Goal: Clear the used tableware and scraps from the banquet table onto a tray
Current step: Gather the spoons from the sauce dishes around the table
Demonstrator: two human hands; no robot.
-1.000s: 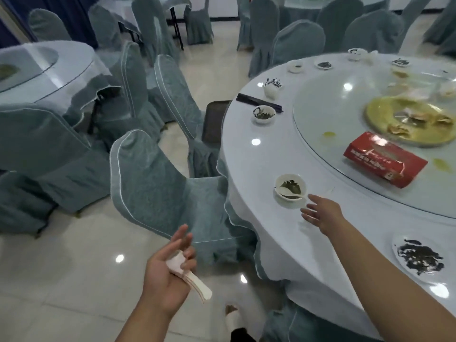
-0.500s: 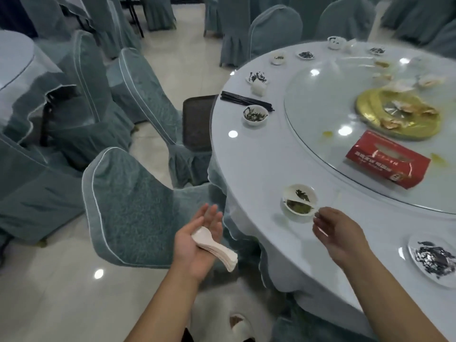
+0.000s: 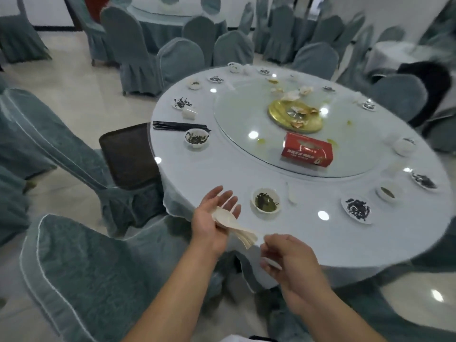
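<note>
Spoon (image 3: 271,263) mostly hidden inside right hand (image 3: 293,265). Tray (image 3: 125,154) partly behind table (image 3: 222,174). Far-right corner blurred.

Glossy glass turntable (image 3: 246,114), shiny gold platter (image 3: 278,114), fabric-covered chairs (image 3: 81,267)

Red tissue box (image 3: 307,150), gold plate (image 3: 276,114), black chopsticks (image 3: 177,126), white spoons (image 3: 234,227)

A banquet hall or restaurant dining room: a large round cloth-draped surface (image 3: 222,174) carries a glass turntable (image 3: 237,107) and a ring of used bowls (image 3: 266,201); matching grey-green covered chairs (image 3: 74,267) crowd round it; another such table (image 3: 160,11) stands behind on the glossy tiled floor (image 3: 81,95).
</note>
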